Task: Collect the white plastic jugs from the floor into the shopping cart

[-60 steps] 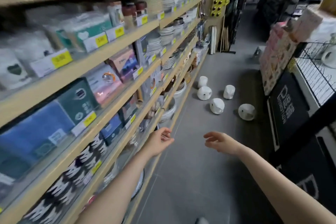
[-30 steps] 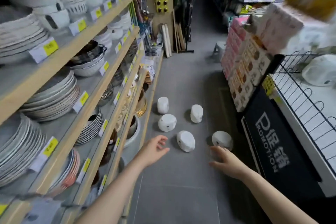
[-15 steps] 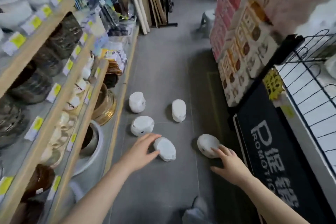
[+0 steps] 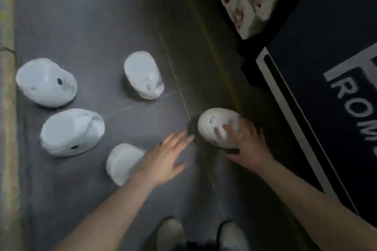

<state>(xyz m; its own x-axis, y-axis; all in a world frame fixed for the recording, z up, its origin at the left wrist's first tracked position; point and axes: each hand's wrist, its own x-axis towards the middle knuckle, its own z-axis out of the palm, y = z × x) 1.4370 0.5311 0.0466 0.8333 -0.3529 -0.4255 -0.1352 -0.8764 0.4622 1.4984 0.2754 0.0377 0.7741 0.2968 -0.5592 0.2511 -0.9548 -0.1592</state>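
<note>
At centre right of the frame the right hand [image 4: 247, 144] curls its fingers over a white jug [image 4: 216, 126] on the grey floor [image 4: 102, 16]. The left hand [image 4: 165, 159], fingers straight and spread, hovers just beside it, touching nothing; four more jugs lie at left.

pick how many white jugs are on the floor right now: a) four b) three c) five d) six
c: four jugs lie free at and, and the right hand has its grip on the fifth jug.
</note>
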